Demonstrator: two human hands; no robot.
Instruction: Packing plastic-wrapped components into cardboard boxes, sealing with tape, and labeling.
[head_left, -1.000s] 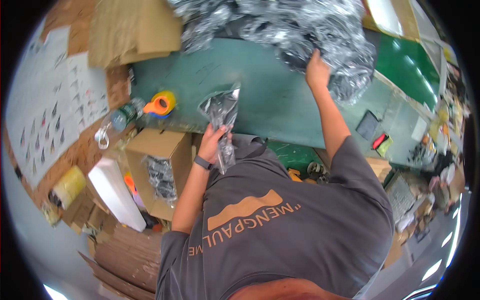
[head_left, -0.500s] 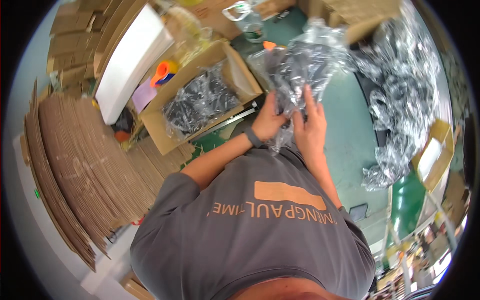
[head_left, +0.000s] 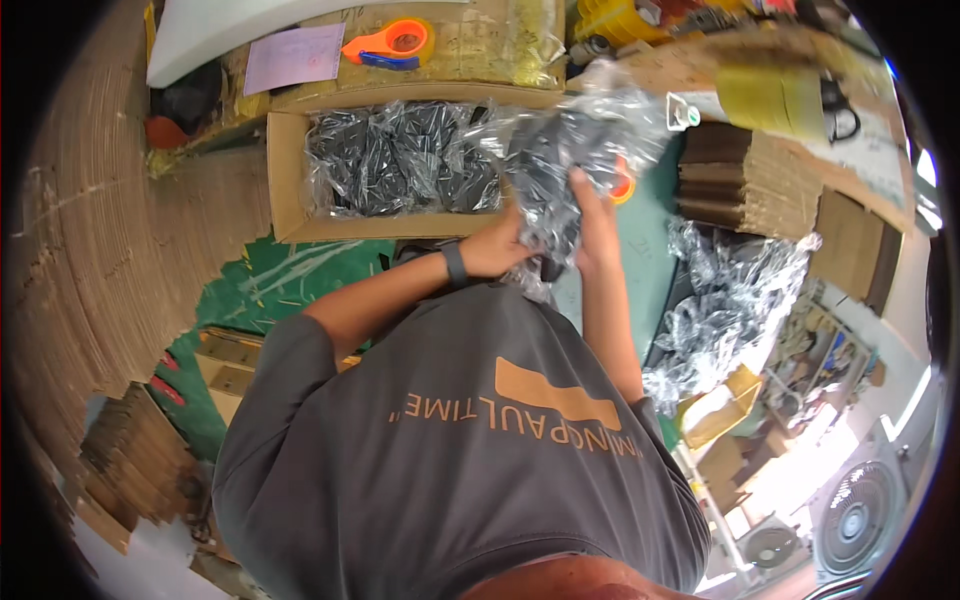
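Observation:
Between my two hands is a dark item in a clear plastic bag [head_left: 555, 150], lifted beside the right end of an open cardboard box [head_left: 290, 195]. My left hand [head_left: 497, 243] grips its lower left side, the fingers partly hidden by the plastic. On the other side, my right hand [head_left: 597, 225] holds the bag with the thumb on top. Several similar bagged dark items [head_left: 400, 160] lie in a row inside the box. What the dark item is cannot be made out through the crinkled film.
Behind the box lie an orange tape dispenser [head_left: 395, 42] and a pinkish paper sheet [head_left: 295, 58]. A heap of plastic-bagged items [head_left: 735, 300] is at the right, near stacked folded cardboard [head_left: 745, 180]. Tall cardboard stacks [head_left: 90, 230] fill the left. A fan [head_left: 853, 520] stands lower right.
My view has turned toward the right, so the surroundings have swung round. Both hands still hold the bagged item, which is now closer to the open box's right end.

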